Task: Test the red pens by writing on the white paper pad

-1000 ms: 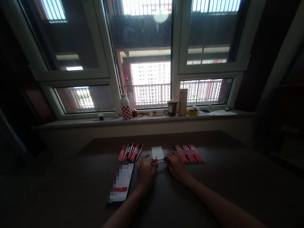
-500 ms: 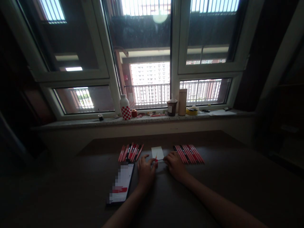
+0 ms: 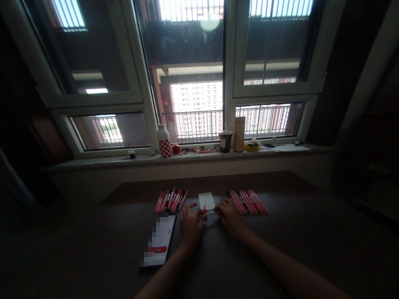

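Little has changed over the last second: my hands hold nearly the same place, and the rod between them has barely shifted, so I take this as a steady moment with both ends kept under control. My left hand (image 3: 191,221) pinches the rod's left end, thumb and finger together, beside a small red piece (image 3: 205,211) with a thin point reaching over the card; whether my fingers touch that piece too, I cannot tell. The clear rod (image 3: 210,212) spans the gap in front of me, just below the card. My right hand (image 3: 230,214) closes its fingertips on the other end.

On the dark table (image 3: 311,241), from the left, lie a phone (image 3: 161,238), its screen partly blurred out, then a row of red and black pens (image 3: 171,201) above it, the pale card (image 3: 206,199) in the middle, and a second row (image 3: 248,202) beyond my right hand.

The room is dim, lit by the window (image 3: 230,79). Along its sill (image 3: 93,161) stand a small black jar (image 3: 132,154), a checked bottle (image 3: 164,142), a red pot (image 3: 176,148), a cup (image 3: 225,143), a tan box (image 3: 239,135), yellow tape (image 3: 251,146) and paper (image 3: 291,148).
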Demonstrator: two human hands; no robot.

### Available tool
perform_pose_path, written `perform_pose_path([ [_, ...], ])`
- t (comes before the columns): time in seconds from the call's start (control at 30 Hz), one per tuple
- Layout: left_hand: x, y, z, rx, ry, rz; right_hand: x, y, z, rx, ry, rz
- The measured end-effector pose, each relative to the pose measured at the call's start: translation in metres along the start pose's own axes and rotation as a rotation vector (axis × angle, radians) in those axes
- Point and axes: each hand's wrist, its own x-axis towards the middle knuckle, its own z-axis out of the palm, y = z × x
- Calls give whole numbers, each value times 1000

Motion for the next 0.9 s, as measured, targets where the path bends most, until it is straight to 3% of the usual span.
perform_pose_path([
  [0.67, 0, 1, 0, 36, -3, -5, -1, -3, -3, 14, -16, -46],
  [0.9, 0, -2, 1, 10, 62, 72, -1, -3, -1, -36, -14, -71],
])
